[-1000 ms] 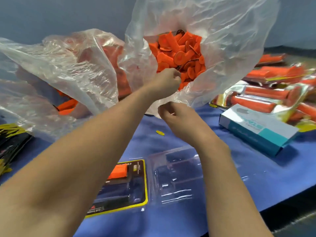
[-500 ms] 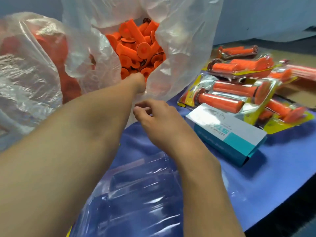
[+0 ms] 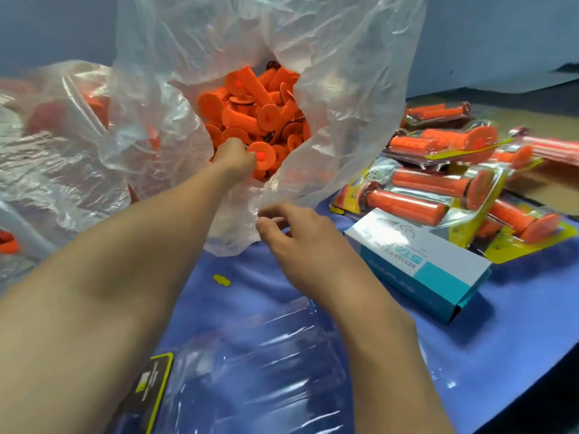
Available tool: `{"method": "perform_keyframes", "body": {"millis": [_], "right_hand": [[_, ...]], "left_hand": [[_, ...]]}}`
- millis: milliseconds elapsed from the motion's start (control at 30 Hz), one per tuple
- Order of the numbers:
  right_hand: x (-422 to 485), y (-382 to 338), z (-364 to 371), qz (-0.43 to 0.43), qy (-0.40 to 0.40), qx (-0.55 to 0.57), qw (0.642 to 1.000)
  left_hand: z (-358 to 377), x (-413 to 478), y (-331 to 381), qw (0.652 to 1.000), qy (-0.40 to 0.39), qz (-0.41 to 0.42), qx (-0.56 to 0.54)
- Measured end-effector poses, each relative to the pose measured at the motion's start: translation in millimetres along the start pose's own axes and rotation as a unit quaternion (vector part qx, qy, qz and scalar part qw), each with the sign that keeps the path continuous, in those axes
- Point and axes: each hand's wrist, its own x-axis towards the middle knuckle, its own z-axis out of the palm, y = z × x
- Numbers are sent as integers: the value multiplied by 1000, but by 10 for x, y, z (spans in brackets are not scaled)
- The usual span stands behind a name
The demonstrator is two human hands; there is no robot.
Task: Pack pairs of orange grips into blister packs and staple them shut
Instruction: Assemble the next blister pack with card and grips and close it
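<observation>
Fingers (image 3: 248, 158) of the left hand (image 3: 232, 155) curl round one orange grip (image 3: 262, 155) in the bag (image 3: 344, 120); the right hand (image 3: 297, 233) pinches the bag's lip. Clear blister pack (image 3: 266, 355) lies on the surface (image 3: 501, 324) below. Best lift straight out, lip held wide.

A bag (image 3: 344, 89) of grips (image 3: 260, 111) stands mid-worktop (image 3: 501, 324) toward the back, with a second bag (image 3: 62, 136) to its left. The left hand (image 3: 233, 159) is in among the grips; the right hand (image 3: 300, 233) is at the bag's near lip. Filled packs (image 3: 438, 189) are piled at the right rear, with a box (image 3: 416, 261) before them. An empty blister (image 3: 266, 355) lies at the near edge, with a card (image 3: 153, 380) to its left.
</observation>
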Motion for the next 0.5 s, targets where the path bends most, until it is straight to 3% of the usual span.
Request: {"method": "perform_keyframes", "body": {"millis": [67, 167, 233, 300, 433, 500], "right_hand": [[-48, -54, 33, -5, -10, -2, 1000], [-114, -129, 62, -12, -5, -12, 1000], [-148, -189, 81, -27, 15, -8, 999], [-188, -290, 131, -55, 66, 6, 996], [-358, -608, 342, -129, 226, 49, 964], [-455, -744, 454, -157, 250, 12, 955]], "left_hand": [[-251, -75, 70, 991, 3, -18, -135], [-701, -375, 181, 943, 6, -65, -325], [-1001, -704, 163, 889, -20, -81, -449], [-1273, -1105, 62, 814, -80, -102, -566], [-1668, -1915, -362, 699, -168, -154, -677], [-1780, -2260, -596, 645, -177, -171, -724]]}}
